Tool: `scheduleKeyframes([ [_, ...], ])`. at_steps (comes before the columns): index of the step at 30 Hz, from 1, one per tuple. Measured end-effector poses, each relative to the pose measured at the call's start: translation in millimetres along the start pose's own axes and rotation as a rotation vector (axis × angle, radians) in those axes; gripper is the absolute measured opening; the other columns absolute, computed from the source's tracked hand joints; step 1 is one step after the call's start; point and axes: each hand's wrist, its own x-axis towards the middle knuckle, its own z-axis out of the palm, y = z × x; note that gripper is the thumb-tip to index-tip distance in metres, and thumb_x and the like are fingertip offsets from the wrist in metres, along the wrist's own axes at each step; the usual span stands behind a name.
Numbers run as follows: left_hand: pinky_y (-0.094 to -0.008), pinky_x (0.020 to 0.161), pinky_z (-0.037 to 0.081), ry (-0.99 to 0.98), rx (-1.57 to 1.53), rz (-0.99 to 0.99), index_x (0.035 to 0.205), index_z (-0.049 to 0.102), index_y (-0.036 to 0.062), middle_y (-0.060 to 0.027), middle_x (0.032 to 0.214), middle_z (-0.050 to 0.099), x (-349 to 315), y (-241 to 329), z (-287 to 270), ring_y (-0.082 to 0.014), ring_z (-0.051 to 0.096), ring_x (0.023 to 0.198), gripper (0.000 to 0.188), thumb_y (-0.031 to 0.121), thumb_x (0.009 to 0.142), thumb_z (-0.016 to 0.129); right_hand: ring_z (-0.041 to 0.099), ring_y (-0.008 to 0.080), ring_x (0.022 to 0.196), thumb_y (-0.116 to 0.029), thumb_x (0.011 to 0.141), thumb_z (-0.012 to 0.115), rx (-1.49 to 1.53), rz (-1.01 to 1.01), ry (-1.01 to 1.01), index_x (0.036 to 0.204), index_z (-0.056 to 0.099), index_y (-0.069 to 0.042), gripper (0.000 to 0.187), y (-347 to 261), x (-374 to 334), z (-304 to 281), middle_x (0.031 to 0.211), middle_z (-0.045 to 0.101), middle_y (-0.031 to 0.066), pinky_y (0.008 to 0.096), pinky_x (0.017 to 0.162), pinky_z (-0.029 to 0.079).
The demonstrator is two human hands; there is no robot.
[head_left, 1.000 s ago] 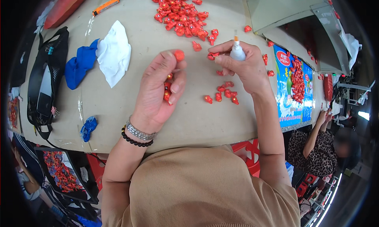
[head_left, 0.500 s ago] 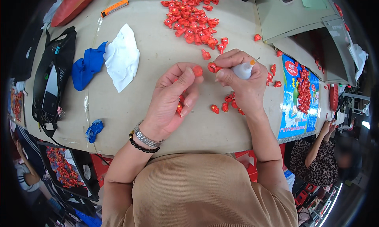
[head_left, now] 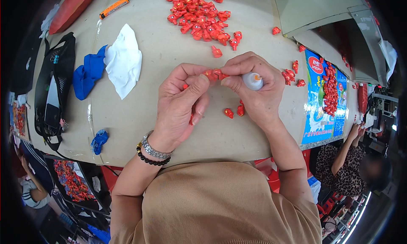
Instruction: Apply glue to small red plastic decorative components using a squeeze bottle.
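Observation:
My left hand (head_left: 180,100) is closed, pinching a small red plastic piece (head_left: 210,75) between thumb and forefinger. More red bits show under its curled fingers. Thumb and forefinger of my right hand (head_left: 267,97) meet it with another red part, and the two pieces touch or overlap; the join is partly hidden by fingertips. That same right hand also keeps a white squeeze bottle (head_left: 253,81) with an orange-based tip in its palm. Beyond my hands lies a heap of red pieces (head_left: 203,21), with one loose red piece (head_left: 216,52) close by. Below them rests another red piece (head_left: 229,113).
On the left lie a white cloth (head_left: 123,61), a blue cloth (head_left: 90,72), a black bag (head_left: 55,91) and an orange cutter-like tool (head_left: 114,7). To the right are a grey metal box (head_left: 318,15) and a blue printed sheet (head_left: 313,112). A co-worker (head_left: 339,170) sits beyond.
My hands have come together, bringing the two red pieces into contact. The bottle has turned, so its tip now points up toward the view. The whole view has shifted slightly.

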Motion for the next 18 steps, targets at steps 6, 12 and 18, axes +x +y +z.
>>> scheduleKeyframes([
  [6, -0.0181, 0.035, 0.029, -0.002, -0.012, 0.031, 0.097, 0.055, 0.0033, -0.0035, 0.081, 0.063, -0.3, -1.2, -0.6, -0.0030, 0.041, 0.045, 0.013, 0.015, 0.093, 0.060, 0.063, 0.0188, 0.071, 0.006, 0.058, 0.079, -0.081, -0.091, -0.013, 0.079, 0.067, -0.001, 0.025, 0.8, 0.7, 1.5, 0.078, 0.065, 0.0082, 0.0282, 0.063, 0.051],
  [12, -0.0179, 0.035, 0.029, 0.025, 0.030, 0.061, 0.094, 0.055, 0.0033, -0.0057, 0.081, 0.064, -1.4, -1.7, 1.5, -0.0029, 0.041, 0.045, 0.011, 0.013, 0.092, 0.061, 0.063, 0.0207, 0.069, 0.010, 0.057, 0.077, -0.110, -0.140, 0.000, 0.079, 0.066, 0.000, 0.026, 1.6, -2.5, 2.6, 0.077, 0.064, 0.0101, 0.0285, 0.060, 0.051],
  [18, -0.0188, 0.035, 0.028, 0.064, 0.144, 0.194, 0.091, 0.057, 0.0013, -0.0019, 0.066, 0.058, -6.2, -6.0, 2.1, -0.0030, 0.039, 0.043, 0.009, 0.009, 0.091, 0.062, 0.063, 0.0215, 0.067, 0.011, 0.059, 0.076, -0.121, -0.159, -0.018, 0.078, 0.064, 0.001, 0.025, 0.8, -7.7, 6.0, 0.075, 0.064, 0.0107, 0.0283, 0.058, 0.051],
])
